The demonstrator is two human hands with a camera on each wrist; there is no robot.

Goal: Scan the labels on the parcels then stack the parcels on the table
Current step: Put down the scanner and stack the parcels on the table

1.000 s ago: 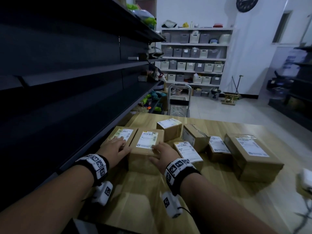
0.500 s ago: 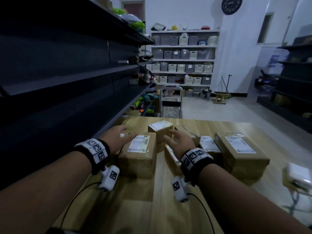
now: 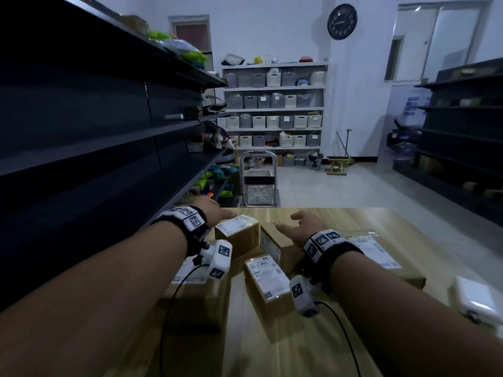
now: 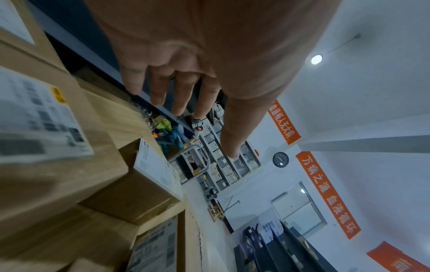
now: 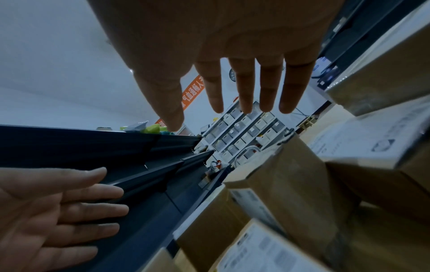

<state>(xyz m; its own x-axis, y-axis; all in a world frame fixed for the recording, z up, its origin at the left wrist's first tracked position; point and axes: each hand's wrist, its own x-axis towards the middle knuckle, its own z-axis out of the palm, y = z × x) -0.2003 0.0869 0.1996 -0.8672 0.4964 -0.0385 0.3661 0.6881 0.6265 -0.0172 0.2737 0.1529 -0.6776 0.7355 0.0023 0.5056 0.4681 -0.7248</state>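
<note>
Left hand [image 3: 215,212]: fingers spread, holding nothing, above far small parcel [image 3: 236,232]; right hand [image 3: 302,225]: fingers straight, empty, over neighbouring parcel [image 3: 275,242]; further labelled parcels clustered on wooden table [image 3: 340,219].

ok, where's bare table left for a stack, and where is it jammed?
Free: the table's near strip between the forearms, below the small labelled parcel; also the far right corner beyond the large parcel. Jammed: the left-centre cluster where the left hand and right hand reach, parcels nearly touching.
</note>
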